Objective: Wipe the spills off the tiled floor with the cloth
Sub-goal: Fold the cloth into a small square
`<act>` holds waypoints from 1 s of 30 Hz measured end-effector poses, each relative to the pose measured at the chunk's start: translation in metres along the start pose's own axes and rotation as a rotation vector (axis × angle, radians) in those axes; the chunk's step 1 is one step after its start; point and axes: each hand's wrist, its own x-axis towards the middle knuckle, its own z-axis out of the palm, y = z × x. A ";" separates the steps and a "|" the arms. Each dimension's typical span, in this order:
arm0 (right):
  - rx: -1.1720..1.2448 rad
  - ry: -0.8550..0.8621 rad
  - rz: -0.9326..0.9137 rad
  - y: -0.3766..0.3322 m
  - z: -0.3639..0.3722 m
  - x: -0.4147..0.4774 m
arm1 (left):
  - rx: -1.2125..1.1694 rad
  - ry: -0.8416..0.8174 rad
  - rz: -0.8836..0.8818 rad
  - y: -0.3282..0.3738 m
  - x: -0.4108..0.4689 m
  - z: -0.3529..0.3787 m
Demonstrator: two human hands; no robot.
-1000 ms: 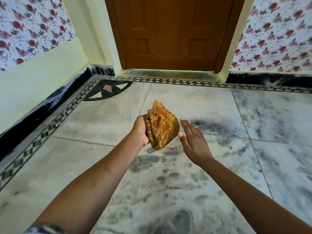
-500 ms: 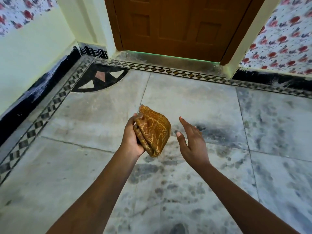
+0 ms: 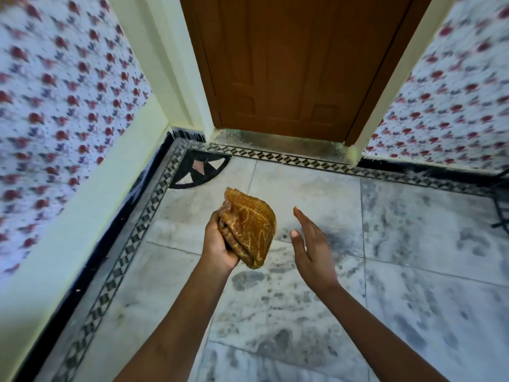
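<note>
My left hand (image 3: 217,241) grips a bunched orange-brown patterned cloth (image 3: 249,230), held up above the floor. Beside it, a short gap to the right, my right hand (image 3: 311,249) is flat and open with fingers together, palm facing the cloth and not touching it. Below both hands lies the pale marbled tiled floor (image 3: 413,271), marked with dark grey smudges and blotches (image 3: 248,279) spread over the tiles in front of me.
A shut brown wooden door (image 3: 292,64) stands straight ahead with a raised threshold (image 3: 278,142). Floral-papered walls close in on the left (image 3: 55,106) and right (image 3: 451,106). A patterned border strip (image 3: 118,268) runs along the wall base. A dark metal frame (image 3: 502,205) pokes in at right.
The view has tilted up and pulled back, showing more door and walls. The cloth stays in my left hand; my right hand has drifted slightly farther from it.
</note>
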 end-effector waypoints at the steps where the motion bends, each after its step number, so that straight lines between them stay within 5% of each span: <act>1: 0.017 -0.010 -0.010 -0.029 -0.018 -0.006 | 0.016 0.013 0.011 0.011 -0.030 0.013; 8: 0.134 -0.147 -0.182 -0.185 -0.110 -0.057 | 0.007 0.065 0.099 0.041 -0.203 0.071; 13: 0.166 -0.197 -0.243 -0.236 -0.139 -0.091 | 0.024 0.069 0.187 0.034 -0.276 0.088; 22: 0.390 -0.363 -0.147 -0.267 -0.168 -0.095 | 0.340 0.225 0.410 0.043 -0.339 0.074; 30: 0.649 -0.161 0.150 -0.295 -0.177 -0.090 | 0.430 0.152 0.429 0.088 -0.366 0.065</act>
